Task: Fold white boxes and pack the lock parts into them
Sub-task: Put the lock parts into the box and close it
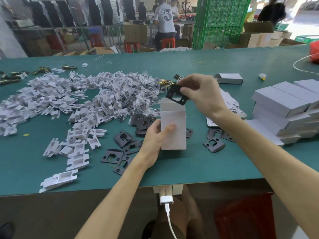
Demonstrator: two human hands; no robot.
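Far left: brass lock bodies along the mat edge, at least five, partly cut off. Next, a heap of white plastic inserts, far too many to count. It runs into a drift of bagged screws, also uncountable.

Centre: loose black plates lie on the green table either side of the box. About a dozen, several overlapping.

The left hand grips one white box upright, thumb across its front, top flap open.

The right hand pinches one black plate just over the box mouth. More dark and brass pieces show behind its fingers; I can't tell whether they are held.

Step, as I read it: packing. The box is folded and the plate is going in. The next move calls for tilting the plate edge-on to the opening and lowering it while the left hand steadies the box.

Right: one closed box lies alone beyond. A fanned stack of flat blanks, uncountable. A finished box pile, several layers, total hidden.
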